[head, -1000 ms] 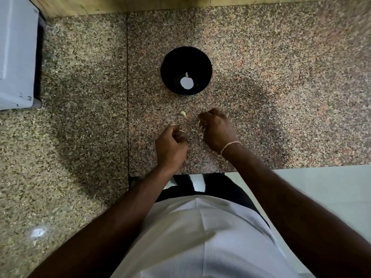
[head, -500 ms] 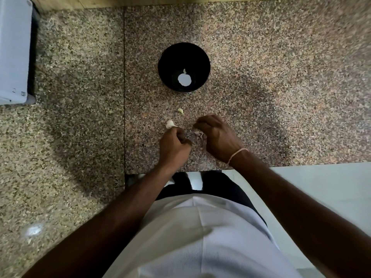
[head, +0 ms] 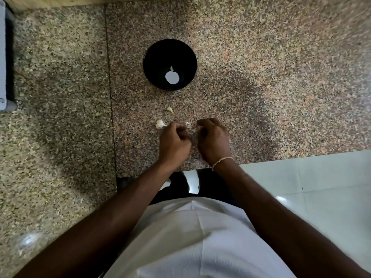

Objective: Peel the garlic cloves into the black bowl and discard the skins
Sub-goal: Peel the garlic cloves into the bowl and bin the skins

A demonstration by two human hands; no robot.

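Observation:
A black bowl point(head: 169, 57) stands on the speckled granite counter point(head: 261, 77) with a small peeled clove and a bright reflection inside. Below it lies a small yellowish garlic piece point(head: 169, 109), and an unpeeled white clove point(head: 160, 124) lies just left of my left hand point(head: 174, 144). My left hand and my right hand point(head: 213, 141) are both curled and close together, working at papery garlic skin point(head: 190, 127) between their fingertips. What each hand pinches is mostly hidden by the fingers.
A grey-white appliance point(head: 4, 57) stands at the far left edge. A wooden strip point(head: 60, 1) runs along the back. The counter's front edge meets white floor tiles point(head: 321, 187) at lower right.
The white clove has come into view left of my left hand. Both hands have drawn closer together, and the view has shifted slightly.

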